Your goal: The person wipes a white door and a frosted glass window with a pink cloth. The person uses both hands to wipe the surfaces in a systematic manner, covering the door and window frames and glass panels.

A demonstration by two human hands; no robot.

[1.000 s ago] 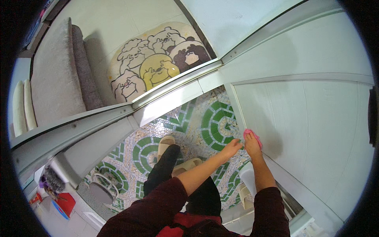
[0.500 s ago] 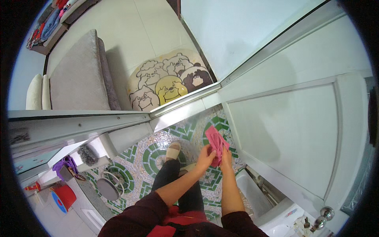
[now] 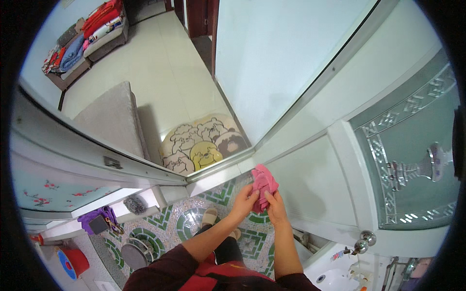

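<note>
A bunched pink cloth (image 3: 264, 183) is held up between both my hands, its upper folds sticking out beyond the fingers. My left hand (image 3: 246, 200) pinches its left side near the lower end. My right hand (image 3: 275, 206) grips the lower right side, with the thumb pressed on the folds. Close to the right of the cloth stands a white door (image 3: 310, 182), apart from it. Below lies a green and white patterned tile floor (image 3: 223, 194), with a light slipper (image 3: 209, 216) on one of my feet.
A doorway sill (image 3: 221, 178) crosses ahead, with a cartoon mat (image 3: 199, 143) beyond. The door bears a round knob (image 3: 364, 241) and patterned glass (image 3: 407, 160). A washbasin (image 3: 335, 279) is at lower right. On the left are a round stool (image 3: 134, 255), a red bucket (image 3: 77, 260) and a purple cloth (image 3: 97, 219).
My view has tilted up, showing more of the room beyond and the door's glass. The pink cloth is gathered more compactly, and both hands still hold it.
</note>
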